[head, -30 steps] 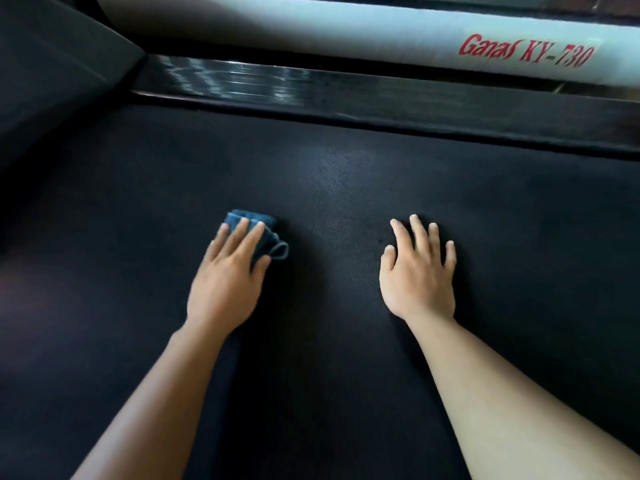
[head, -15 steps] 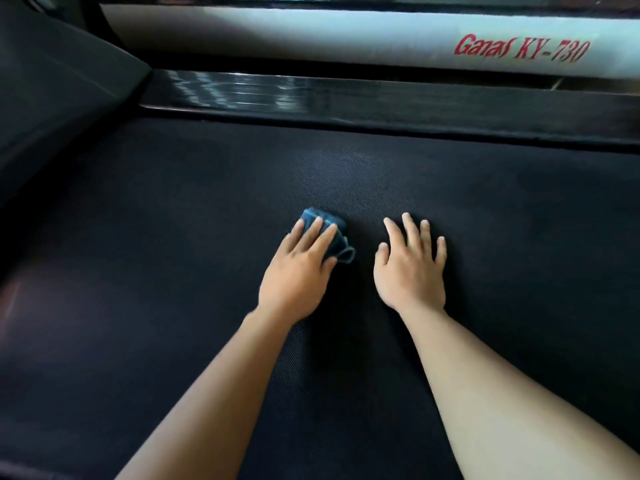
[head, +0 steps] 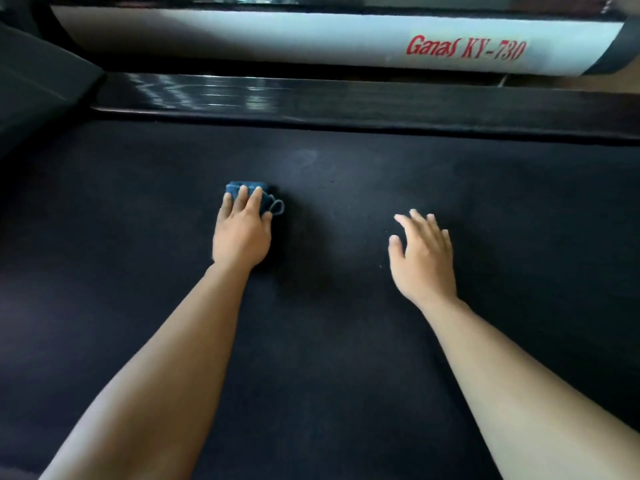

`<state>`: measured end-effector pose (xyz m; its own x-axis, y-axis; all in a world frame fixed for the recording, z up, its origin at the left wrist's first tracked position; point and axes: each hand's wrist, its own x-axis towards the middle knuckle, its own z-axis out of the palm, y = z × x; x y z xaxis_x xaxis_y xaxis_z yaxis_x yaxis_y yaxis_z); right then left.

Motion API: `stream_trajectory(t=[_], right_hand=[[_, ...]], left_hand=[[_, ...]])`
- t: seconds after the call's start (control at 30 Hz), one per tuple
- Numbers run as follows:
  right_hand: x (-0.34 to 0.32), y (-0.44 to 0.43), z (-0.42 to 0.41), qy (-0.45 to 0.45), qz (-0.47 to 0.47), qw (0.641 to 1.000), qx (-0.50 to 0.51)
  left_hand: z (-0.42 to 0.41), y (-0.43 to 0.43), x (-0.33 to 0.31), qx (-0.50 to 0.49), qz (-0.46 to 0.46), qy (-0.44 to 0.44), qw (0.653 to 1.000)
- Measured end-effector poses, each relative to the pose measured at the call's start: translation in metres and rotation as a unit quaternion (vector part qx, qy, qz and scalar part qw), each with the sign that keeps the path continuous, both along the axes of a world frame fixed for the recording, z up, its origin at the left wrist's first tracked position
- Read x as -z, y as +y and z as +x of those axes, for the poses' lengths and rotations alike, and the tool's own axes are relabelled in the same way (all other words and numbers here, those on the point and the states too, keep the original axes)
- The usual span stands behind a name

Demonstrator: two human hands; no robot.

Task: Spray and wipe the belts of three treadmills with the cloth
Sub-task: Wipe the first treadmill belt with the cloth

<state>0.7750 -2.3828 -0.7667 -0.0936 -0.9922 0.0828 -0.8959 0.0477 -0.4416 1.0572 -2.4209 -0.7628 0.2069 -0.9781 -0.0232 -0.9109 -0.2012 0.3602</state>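
I am wiping the belt with the cloth. My left hand lies flat on the cloth with straight fingers and presses it to the belt left of centre, about midway between the near and far edges. The cloth is bunched into a small wad, with a loose loop sticking out on its right side. My right hand is spread, holds nothing, and sits right of centre, well apart from the cloth. It is blurred, so I cannot tell whether it bears on the belt or hovers just above it. No spray bottle is in view.

Risk one: the wad makes a narrow contact patch, so broad strokes would likely leave unwiped bands. That matters most along the far edge under the side rail, where a faint pale patch lies beyond the cloth.

Risk two: I am pressing the cloth, not gripping it, so a quick change of direction could slide my fingers off it and put bare skin on the belt.

Risk three: the loose loop could fold under and smear instead of lifting dirt.

Risk four: if I lean my weight on my right hand, the belt may creep and upset my balance.

The neighbouring machine's white housing is beyond the rail and is not involved.
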Motion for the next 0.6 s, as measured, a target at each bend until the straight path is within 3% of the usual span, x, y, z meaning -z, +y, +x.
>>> stream_trajectory(t=[0.17, 0.37, 0.5, 0.6], right_hand=[[0.001, 0.010, -0.065, 0.077, 0.054, 0.994, 0.059], [0.011, 0.018, -0.078, 0.104, 0.079, 0.989, 0.062], [0.015, 0.017, -0.076, 0.114, 0.061, 0.989, 0.074], [0.017, 0.016, -0.074, 0.122, 0.058, 0.988, 0.078]], left_hand=[[-0.091, -0.023, -0.006, 0.078, 0.015, -0.008, 0.997], [-0.178, 0.000, 0.000, 0.207, 0.004, -0.028, 0.978], [-0.174, 0.042, 0.003, 0.256, -0.013, -0.017, 0.966], [-0.145, 0.059, 0.007, 0.235, -0.003, -0.009, 0.972]])
